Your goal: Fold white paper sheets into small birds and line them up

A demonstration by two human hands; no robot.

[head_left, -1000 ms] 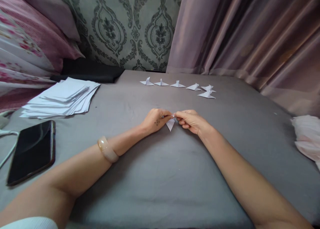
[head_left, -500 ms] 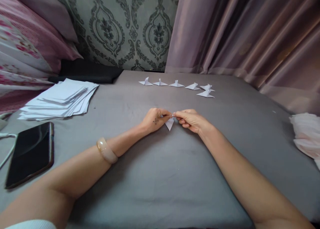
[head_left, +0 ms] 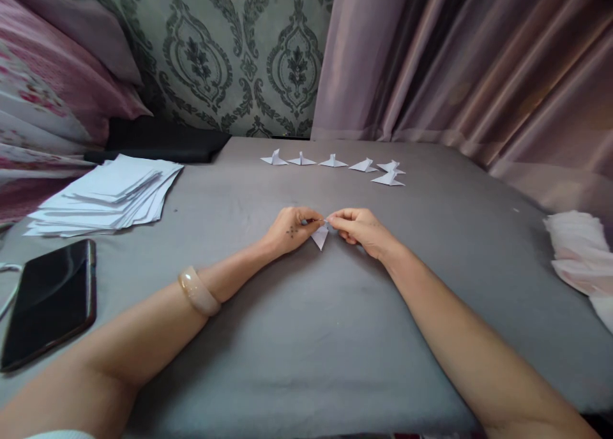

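A small piece of folded white paper [head_left: 320, 237] is pinched between my two hands just above the grey cloth. My left hand [head_left: 293, 230], with a bangle on its wrist, has thumb and fingers closed on its upper left part. From the other side, my right hand [head_left: 358, 228] pinches the paper's top edge with thumb and forefinger. One pointed corner hangs down toward me; the rest is hidden behind the fingers. Beyond the hands, several folded paper birds [head_left: 333, 161] stand in a row, two of them close together at the right end.
To the left lies a stack of white paper sheets [head_left: 103, 196], with a black folded item [head_left: 167, 140] behind it. Nearer, a phone [head_left: 50, 302] rests beside a white cable [head_left: 12, 282]. A pale bundled cloth [head_left: 577, 254] sits at the right edge; curtains [head_left: 407, 56] hang behind.
The whole view has shifted slightly, so things appear a little further left. Both hands still pinch the folded paper, with the right fingers slightly rearranged at its top.
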